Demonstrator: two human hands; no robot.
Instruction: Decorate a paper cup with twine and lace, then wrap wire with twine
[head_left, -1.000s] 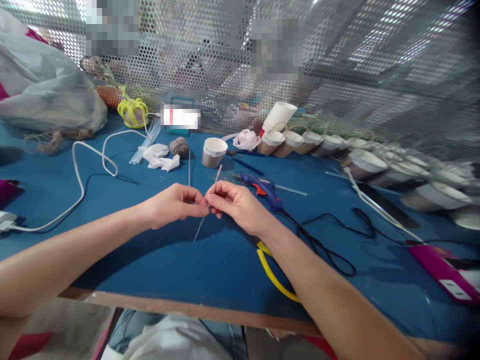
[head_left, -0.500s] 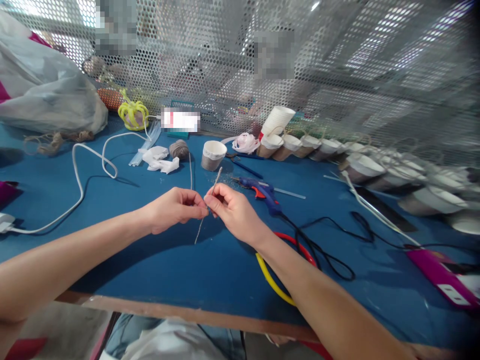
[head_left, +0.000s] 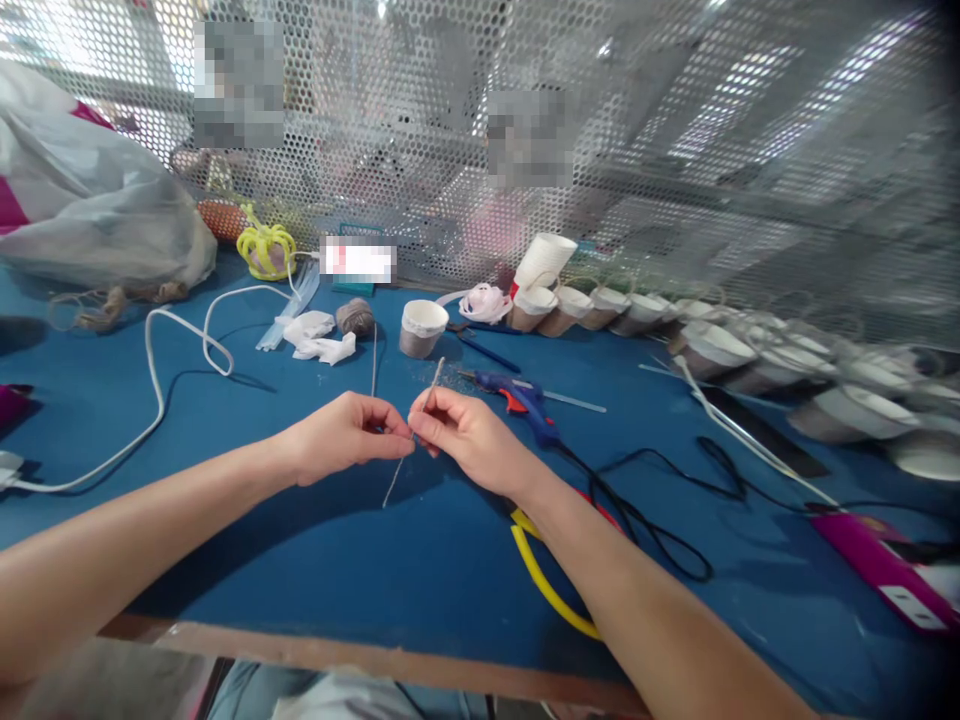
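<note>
Between my fingertips runs a thin beige twine [head_left: 395, 478], one end pointing up past my right hand and the other hanging toward the table. My left hand [head_left: 352, 435] pinches it from the left, with thumb and forefinger together. Pressed close beside it, my right hand [head_left: 465, 430] grips the same twine. Behind the hands stands a paper cup [head_left: 421, 338] with its lower part wrapped in grey-brown twine and a white rim. A ball of grey twine [head_left: 355, 318] sits left of the cup, its loose strand [head_left: 374, 365] running toward my left hand.
A blue glue gun [head_left: 525, 400] lies right of my hands, its black cord trailing right. Rows of wrapped cups [head_left: 709, 350] line the right back. White scraps [head_left: 319, 340], pink ribbon [head_left: 486, 303] and a white cable [head_left: 159, 370] lie around. A purple power strip [head_left: 874, 560] is at right.
The view has tilted up slightly, so everything sits lower in the picture. Both hands keep their pinch on the twine, with hardly any shift between them.
</note>
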